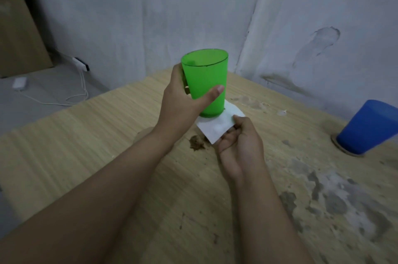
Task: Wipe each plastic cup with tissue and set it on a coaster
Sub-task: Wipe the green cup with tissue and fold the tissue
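Observation:
My left hand [181, 100] grips a green plastic cup [205, 78] upright above the wooden table, thumb across its front. My right hand [239, 143] pinches a folded white tissue [217, 128] just below the cup's base; the cup's bottom overlaps the tissue's far edge. A blue plastic cup [369, 127] stands on a round coaster [342, 149] at the right edge of the table. Part of another round coaster [144, 133] shows beside my left forearm, mostly hidden by it.
The wooden table [107, 134] is worn, with grey patches at the right and a brown stain [197, 142] near the tissue. Grey walls stand close behind. On the floor at left lie a white charger [19, 83], a cable and a leaning cardboard sheet [19, 33].

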The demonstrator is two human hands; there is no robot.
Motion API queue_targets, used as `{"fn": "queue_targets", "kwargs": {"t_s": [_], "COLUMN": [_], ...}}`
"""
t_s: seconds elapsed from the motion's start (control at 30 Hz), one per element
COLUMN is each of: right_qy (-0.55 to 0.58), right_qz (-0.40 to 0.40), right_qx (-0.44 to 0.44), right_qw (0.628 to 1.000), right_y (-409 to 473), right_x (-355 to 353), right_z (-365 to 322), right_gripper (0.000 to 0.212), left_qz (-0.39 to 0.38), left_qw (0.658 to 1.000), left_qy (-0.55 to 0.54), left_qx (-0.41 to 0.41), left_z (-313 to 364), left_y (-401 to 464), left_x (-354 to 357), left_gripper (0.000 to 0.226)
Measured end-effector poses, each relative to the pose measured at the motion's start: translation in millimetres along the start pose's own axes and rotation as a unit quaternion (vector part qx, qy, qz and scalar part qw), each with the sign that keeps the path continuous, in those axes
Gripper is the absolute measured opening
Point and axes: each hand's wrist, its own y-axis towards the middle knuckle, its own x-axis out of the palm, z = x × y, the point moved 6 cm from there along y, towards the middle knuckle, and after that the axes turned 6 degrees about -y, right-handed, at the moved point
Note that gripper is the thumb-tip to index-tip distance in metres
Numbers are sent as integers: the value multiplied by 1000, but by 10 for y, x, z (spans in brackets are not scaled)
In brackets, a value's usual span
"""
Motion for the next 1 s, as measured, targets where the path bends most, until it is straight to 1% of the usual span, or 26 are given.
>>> {"fn": "queue_targets", "kwargs": {"t_s": [0.1,0.23,0.33,0.43,0.5,0.57,0.63,0.73,0.87,1.0], "right_qy": [-3,-29,-37,-26,-24,-19,-10,3,-6,5], "right_qz": [7,32,63,84,73,43,10,-19,-19,-13], "right_qx": [2,4,-10,-21,-22,-15,-9,-16,-16,-6], "right_qw": [1000,999,997,996,997,999,1000,1000,1000,1000], "right_y": [-3,-8,1,24,34,31,25,8,0,-23], "right_x": [-41,-87,-115,-127,-90,-32,28,85,93,69], "right_z": [-15,-46,-73,-99,-92,-55,-21,-11,20,15], "right_gripper": [31,20,21,16,14,18,22,25,27,35], "left_qz": [7,5,5,-1,-12,-18,-12,3,10,18], "left_qw": [1000,1000,1000,999,999,999,998,997,996,997], "left_qy": [2,-8,-17,-33,-42,-50,-61,-77,-85,-75], "left_qx": [3,4,9,6,3,-1,-3,5,20,31], "left_z": [0,11,32,56,75,93,104,129,145,132], "left_y": [27,33,23,2,-17,-39,-42,-32,-28,-4], "left_x": [-29,-33,-22,1,35,67,70,38,30,-2], "left_gripper": [66,64,62,57,54,55,54,53,53,55]}}
